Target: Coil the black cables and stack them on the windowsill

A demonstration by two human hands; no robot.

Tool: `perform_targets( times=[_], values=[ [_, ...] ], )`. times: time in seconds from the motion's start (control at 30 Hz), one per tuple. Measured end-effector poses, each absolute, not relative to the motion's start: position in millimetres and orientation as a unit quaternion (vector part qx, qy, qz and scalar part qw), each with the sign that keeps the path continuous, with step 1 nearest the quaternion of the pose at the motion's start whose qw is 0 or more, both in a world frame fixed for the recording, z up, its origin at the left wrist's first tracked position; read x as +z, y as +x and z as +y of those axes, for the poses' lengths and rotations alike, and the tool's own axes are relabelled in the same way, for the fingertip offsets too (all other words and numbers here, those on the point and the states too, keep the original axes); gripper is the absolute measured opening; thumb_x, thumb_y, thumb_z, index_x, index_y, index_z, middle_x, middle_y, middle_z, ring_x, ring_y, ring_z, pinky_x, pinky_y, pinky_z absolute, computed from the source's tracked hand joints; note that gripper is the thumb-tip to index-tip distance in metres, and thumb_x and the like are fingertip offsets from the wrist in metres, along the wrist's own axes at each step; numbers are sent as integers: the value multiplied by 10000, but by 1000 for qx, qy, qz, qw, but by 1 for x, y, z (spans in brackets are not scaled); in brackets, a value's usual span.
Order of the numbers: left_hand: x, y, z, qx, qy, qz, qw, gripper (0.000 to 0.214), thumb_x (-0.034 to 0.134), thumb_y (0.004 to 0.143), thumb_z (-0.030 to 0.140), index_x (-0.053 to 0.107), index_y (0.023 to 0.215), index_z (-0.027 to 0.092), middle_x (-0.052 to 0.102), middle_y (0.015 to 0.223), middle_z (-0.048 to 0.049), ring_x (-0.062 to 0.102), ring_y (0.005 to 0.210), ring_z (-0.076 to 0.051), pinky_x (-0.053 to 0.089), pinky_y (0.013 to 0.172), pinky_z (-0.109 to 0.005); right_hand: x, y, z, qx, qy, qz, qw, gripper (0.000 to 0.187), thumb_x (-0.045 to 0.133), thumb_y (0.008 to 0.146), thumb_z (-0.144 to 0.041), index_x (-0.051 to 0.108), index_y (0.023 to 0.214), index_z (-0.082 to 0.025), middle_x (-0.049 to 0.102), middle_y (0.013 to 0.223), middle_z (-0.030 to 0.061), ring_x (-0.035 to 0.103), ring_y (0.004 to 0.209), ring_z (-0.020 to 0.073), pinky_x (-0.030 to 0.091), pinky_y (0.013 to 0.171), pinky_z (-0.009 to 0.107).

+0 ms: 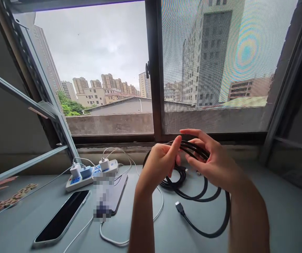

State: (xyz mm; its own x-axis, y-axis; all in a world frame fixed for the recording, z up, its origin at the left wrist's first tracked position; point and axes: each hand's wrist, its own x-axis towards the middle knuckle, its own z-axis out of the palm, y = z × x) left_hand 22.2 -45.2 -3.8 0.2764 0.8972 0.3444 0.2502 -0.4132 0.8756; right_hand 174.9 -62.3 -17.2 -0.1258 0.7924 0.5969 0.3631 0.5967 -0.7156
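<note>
A long black cable (203,201) is gathered in loops between my two hands, just above the table. My left hand (160,160) is closed around the loops, its thumb pointing up. From the other side, my right hand (210,158) curls its thumb and fingers about the same strands, with the index finger stretched out. The cable's loose end hangs past my right wrist and curves forward to a flat black plug (179,208) with a metal tip, like an HDMI plug. Behind and below my hands, a black coil (176,181) lies on the table, partly hidden by them.
A white power strip (79,182) with chargers and white cords stands at the left back. Nearer are a phone (61,218) and a dark, flat device (118,196), partly pixelated. A white cable (114,241) loops beside my left forearm. A metal frame (64,130) and window border the table.
</note>
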Motion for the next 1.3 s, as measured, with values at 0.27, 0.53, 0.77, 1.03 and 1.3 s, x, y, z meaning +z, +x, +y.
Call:
perform_targets(
  times=[0.27, 0.53, 0.77, 1.03, 1.3],
  values=[
    [5, 18, -65, 561, 692, 441, 107, 434, 722, 704, 436, 613, 1080, 249, 653, 842, -25, 613, 820, -194, 464, 689, -283, -10, 189, -61, 118, -416, -737, 520, 548, 604, 703, -131, 589, 1221, -310, 695, 851, -28, 600, 633, 113, 456, 556, 228],
    [-3, 13, -31, 475, 793, 323, 203, 97, 591, 819, 270, 646, 836, 192, 645, 781, -6, 597, 750, -139, 456, 712, -238, -5, 185, -77, 11, -402, -674, 620, 315, 613, 726, -142, 686, 986, -303, 730, 858, -13, 674, 779, 179, 448, 523, 255],
    [-11, 18, -11, 592, 649, 298, 374, 541, 583, 795, 452, 363, 368, 201, 406, 347, 23, 505, 374, -109, 374, 444, -239, -7, 183, -74, 3, -382, -585, 716, 216, 699, 718, -259, 655, 925, -302, 708, 799, 16, 669, 773, 220, 479, 568, 314],
    [-1, 23, -23, 742, 446, 202, 458, 578, 666, 711, 293, 210, 373, 184, 211, 311, 85, 209, 247, -8, 92, 295, -197, -7, 160, -49, 111, -406, -539, 730, 275, 689, 720, -310, 659, 982, -229, 635, 689, -12, 615, 614, 137, 471, 487, 236],
    [4, 32, -33, 754, 385, 183, 500, 563, 654, 709, 243, 200, 381, 184, 207, 317, 86, 214, 251, -5, 126, 305, -195, -7, 159, -40, 256, -288, -486, 785, 237, 715, 682, -301, 657, 897, -218, 461, 472, -108, 407, 325, 49, 345, 312, 182]
  ],
)
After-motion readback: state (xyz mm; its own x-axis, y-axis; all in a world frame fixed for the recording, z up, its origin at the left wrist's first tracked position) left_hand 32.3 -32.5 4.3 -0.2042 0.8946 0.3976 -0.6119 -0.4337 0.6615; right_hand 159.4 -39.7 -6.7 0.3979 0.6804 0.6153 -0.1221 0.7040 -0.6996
